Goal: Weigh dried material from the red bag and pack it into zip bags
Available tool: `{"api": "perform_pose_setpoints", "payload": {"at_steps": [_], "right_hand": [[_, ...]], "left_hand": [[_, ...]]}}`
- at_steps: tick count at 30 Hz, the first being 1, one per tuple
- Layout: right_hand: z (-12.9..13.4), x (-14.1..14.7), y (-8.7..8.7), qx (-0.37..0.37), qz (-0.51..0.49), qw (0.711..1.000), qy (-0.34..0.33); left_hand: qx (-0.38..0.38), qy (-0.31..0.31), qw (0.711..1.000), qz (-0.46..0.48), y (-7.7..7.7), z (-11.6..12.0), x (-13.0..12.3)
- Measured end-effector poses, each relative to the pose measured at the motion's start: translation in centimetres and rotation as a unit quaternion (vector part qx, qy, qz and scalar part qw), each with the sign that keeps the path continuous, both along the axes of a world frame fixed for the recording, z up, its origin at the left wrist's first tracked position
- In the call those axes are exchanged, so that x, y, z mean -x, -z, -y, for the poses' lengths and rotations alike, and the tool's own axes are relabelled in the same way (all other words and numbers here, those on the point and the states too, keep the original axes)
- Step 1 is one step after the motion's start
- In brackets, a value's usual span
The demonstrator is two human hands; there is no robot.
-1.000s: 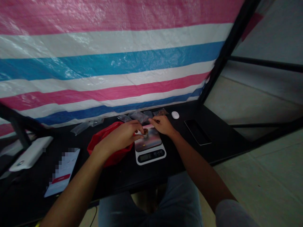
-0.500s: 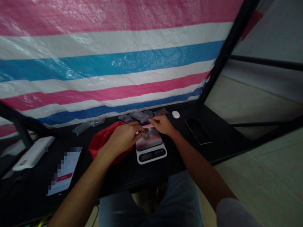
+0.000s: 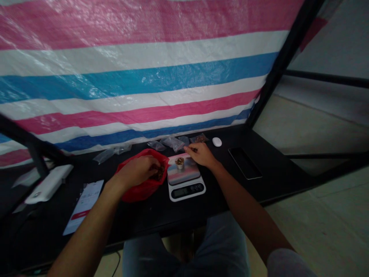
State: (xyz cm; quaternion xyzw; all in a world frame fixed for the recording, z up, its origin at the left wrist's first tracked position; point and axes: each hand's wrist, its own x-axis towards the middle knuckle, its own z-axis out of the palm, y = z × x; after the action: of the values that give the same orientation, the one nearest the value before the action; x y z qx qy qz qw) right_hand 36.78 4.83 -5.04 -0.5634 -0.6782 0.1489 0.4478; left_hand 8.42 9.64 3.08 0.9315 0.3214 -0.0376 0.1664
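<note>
My left hand [image 3: 141, 169] is inside the mouth of a red plastic bag [image 3: 138, 194], its fingers curled down at small brownish-gold pieces [image 3: 160, 174]. What its fingertips grip there, if anything, is hidden. To the right of the bag stands a white kitchen scale [image 3: 184, 195] with a shiny plate and a dark display. A small pale cup [image 3: 180, 166] heaped with similar brownish-gold pieces sits upright on the plate. By the scale's far right corner is my right hand [image 3: 200, 154], its fingers closed in a pinch. Something small and dark shows at those fingers, too unclear to name.
Several clear plastic bags [image 3: 173, 144] lie along the striped sheet at the back, one with reddish-brown contents [image 3: 199, 138]. On the right are a white rounded case [image 3: 216, 142] and a dark phone [image 3: 245, 163]. A lit phone [image 3: 86, 206] and a white device [image 3: 50, 184] lie left.
My left hand has moved from above the cup, left and down into the red bag. The heaped cup is now uncovered. My right hand stays by the scale's far corner.
</note>
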Motion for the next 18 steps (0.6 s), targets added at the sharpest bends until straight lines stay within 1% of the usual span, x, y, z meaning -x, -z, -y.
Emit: {"api": "perform_pose_setpoints", "payload": {"at_steps": [2, 4, 6, 9, 14, 18], "right_hand": [[0.0, 0.0, 0.1, 0.002, 0.001, 1.000, -0.002], [-0.1, 0.0, 0.2, 0.005, 0.004, 1.000, -0.003], [-0.1, 0.0, 0.3, 0.008, 0.011, 1.000, -0.002], [-0.1, 0.0, 0.3, 0.011, 0.014, 1.000, 0.001], [-0.1, 0.1, 0.3, 0.009, 0.015, 1.000, -0.002], [0.0, 0.2, 0.3, 0.012, 0.013, 1.000, -0.004]], "left_hand": [[0.031, 0.028, 0.999, 0.002, 1.1, -0.3, 0.1], [0.048, 0.037, 0.998, 0.017, 1.9, -0.2, -0.3], [0.075, 0.030, 0.996, 0.025, 2.1, 0.1, -0.7], [0.108, 0.018, 0.994, 0.021, 1.9, 0.3, -1.0], [0.065, 0.004, 0.998, 0.019, 1.9, 0.0, -0.5], [0.052, -0.001, 0.999, -0.003, 2.0, 0.0, -0.4]]}}
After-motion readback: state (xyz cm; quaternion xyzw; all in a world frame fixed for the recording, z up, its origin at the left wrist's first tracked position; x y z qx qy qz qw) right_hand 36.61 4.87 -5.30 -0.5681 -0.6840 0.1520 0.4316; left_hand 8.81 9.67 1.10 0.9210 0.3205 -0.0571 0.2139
